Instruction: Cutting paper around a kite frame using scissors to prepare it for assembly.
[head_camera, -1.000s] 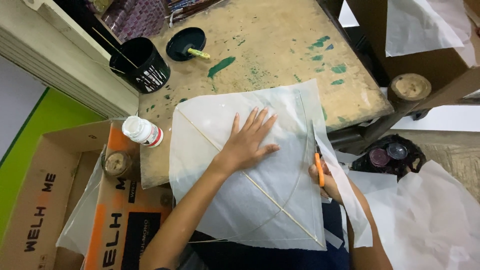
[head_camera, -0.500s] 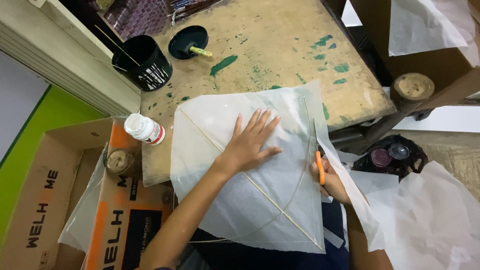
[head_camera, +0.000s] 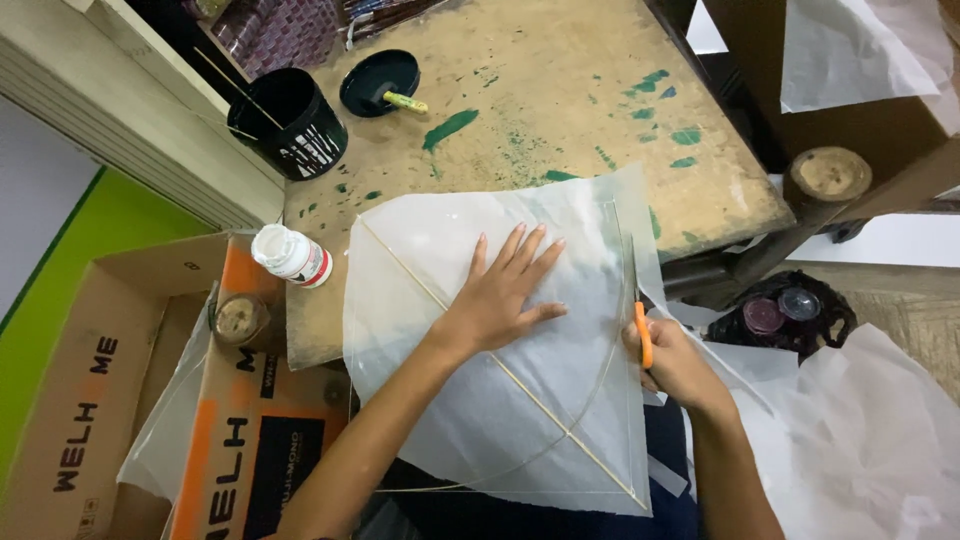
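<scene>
At the near edge of the worn, green-stained wooden table (head_camera: 600, 90), a translucent white paper kite (head_camera: 500, 350) lies flat, overhanging the edge; thin bamboo sticks cross it. Left hand (head_camera: 505, 295) presses it, palm down, fingers spread. Right hand (head_camera: 675, 360) grips orange-handled scissors (head_camera: 640, 320), blades at the kite's right border. Beyond stand a black pot (head_camera: 290, 125) and dark dish (head_camera: 378, 82); a white bottle (head_camera: 292, 256) lies at the left edge.

Tabletop (head_camera: 560, 60) beyond kite open; black cup (head_camera: 288, 125), bottle (head_camera: 290, 255) crowd left.
</scene>
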